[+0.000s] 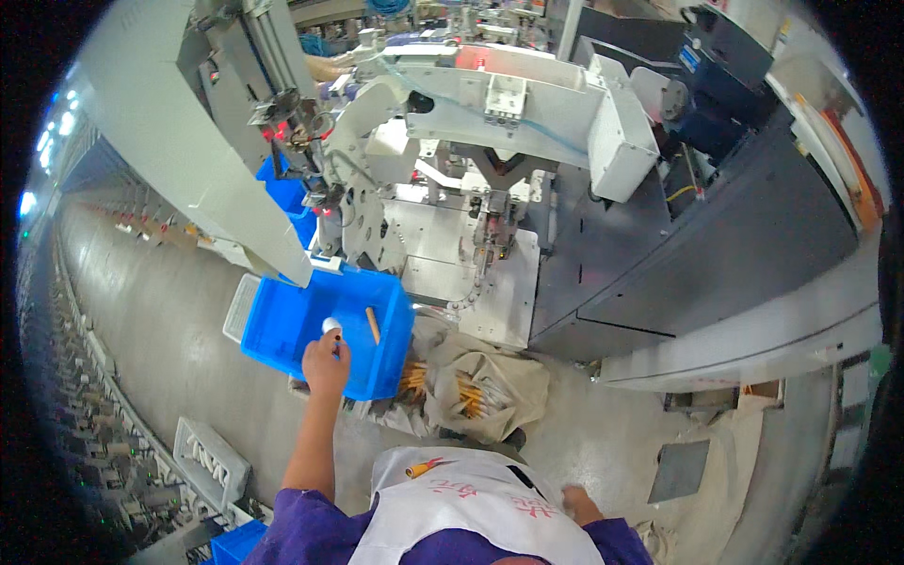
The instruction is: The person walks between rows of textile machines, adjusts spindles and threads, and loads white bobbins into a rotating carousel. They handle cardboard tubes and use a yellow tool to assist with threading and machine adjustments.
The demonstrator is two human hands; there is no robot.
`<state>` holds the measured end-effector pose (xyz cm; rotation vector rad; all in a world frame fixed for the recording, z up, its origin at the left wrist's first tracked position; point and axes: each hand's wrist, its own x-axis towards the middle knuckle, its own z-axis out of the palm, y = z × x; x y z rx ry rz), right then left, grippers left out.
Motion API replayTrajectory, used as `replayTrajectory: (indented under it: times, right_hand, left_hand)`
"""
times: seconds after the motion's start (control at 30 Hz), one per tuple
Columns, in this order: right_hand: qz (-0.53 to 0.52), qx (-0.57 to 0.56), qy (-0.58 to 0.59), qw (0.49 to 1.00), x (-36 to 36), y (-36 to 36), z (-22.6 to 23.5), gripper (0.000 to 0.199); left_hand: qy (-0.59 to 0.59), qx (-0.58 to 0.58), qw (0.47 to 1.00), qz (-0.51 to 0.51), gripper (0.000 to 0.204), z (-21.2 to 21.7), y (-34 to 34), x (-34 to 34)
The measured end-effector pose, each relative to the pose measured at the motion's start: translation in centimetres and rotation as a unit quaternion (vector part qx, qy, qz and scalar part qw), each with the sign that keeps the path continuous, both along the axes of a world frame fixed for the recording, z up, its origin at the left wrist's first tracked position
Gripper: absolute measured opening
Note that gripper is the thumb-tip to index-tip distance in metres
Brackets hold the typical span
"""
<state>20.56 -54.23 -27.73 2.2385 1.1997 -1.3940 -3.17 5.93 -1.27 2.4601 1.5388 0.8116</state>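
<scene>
My left hand (326, 362) reaches out over the near rim of a blue plastic bin (282, 331) and holds a small white piece (331, 325) at its fingertips. An orange-brown tube (373, 325) lies loose inside the bin. My right hand (576, 504) hangs low at my side by my white apron, and its fingers are mostly hidden. A beige sack (485, 386) with several orange-tipped tubes spilling out lies on the floor just right of the bin.
A large white and grey machine (499, 104) stands beyond the bin, with a grey cabinet (716, 235) to its right. More blue bins (287, 202) sit behind. White crates (209, 461) lie on the floor at left beside a long row of spindles.
</scene>
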Motion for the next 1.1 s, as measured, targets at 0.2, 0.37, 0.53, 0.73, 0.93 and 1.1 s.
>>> replayTrajectory:
  times: [0.2,0.37,0.53,0.73,0.93,1.1]
  right_hand:
    - [-0.307,-0.077,0.017,0.949,-6.5,-13.5,3.9,0.03]
    - [-0.545,0.075,0.039,0.834,-6.0,-7.5,7.8,0.032]
    - [-0.618,0.199,0.111,0.752,-2.7,-2.6,6.9,0.034]
    - [-0.465,0.357,0.093,0.805,0.2,-9.2,-3.5,0.035]
    - [0.051,0.333,-0.131,0.932,1.3,-18.7,-7.8,0.022]
    - [0.089,0.16,-0.022,0.983,4.7,-16.9,-1.8,0.016]
  left_hand:
    - [0.032,-0.207,0.951,-0.226,0.025,-6.7,-6.7,2.7]
    - [0.195,-0.285,0.821,-0.456,0.018,-10.8,-14.4,5.3]
    - [0.143,-0.39,0.817,-0.4,0.024,-18.0,-18.0,2.3]
    - [0.608,-0.161,0.617,-0.473,0.027,-24.0,-16.2,-11.4]
    - [0.57,-0.25,0.709,-0.333,0.027,-21.4,-20.0,-21.6]
    - [0.273,-0.488,0.829,0.003,0.032,-18.8,-32.3,-21.6]
